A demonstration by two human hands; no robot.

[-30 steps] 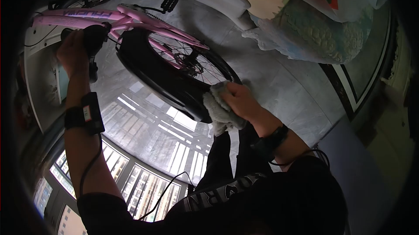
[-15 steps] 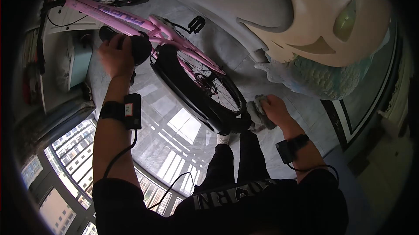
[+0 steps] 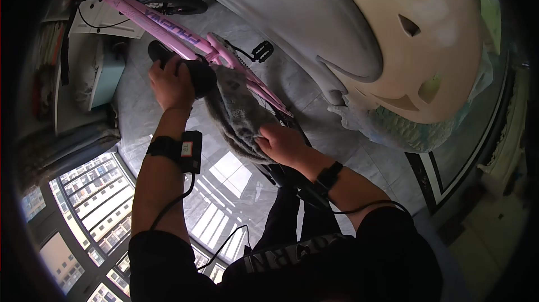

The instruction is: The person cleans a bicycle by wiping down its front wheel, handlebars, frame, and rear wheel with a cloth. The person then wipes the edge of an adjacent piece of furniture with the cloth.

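A pink bicycle (image 3: 163, 28) stands in front of me, its front end toward the upper left. My left hand (image 3: 171, 84) is closed over its black saddle (image 3: 203, 79), fingers wrapped across the top. My right hand (image 3: 282, 145) grips the near end of a grey cloth (image 3: 234, 112). The cloth lies spread along the rear mudguard and hides most of it, along with much of the rear wheel. Its far end reaches close to the saddle. A black pedal (image 3: 262, 51) sticks out on the bicycle's far side.
A large cream and grey moulded object (image 3: 415, 38) stands to the right, with crinkled clear plastic (image 3: 404, 129) beneath it. Shelving with a light blue box (image 3: 108, 82) is at the left. Glossy grey tiles (image 3: 230, 173) cover the floor; windows (image 3: 98, 204) are lower left.
My right hand has moved up and left from the rear end of the wheel, and the bunched cloth is now spread over the mudguard. My left hand stays on the saddle.
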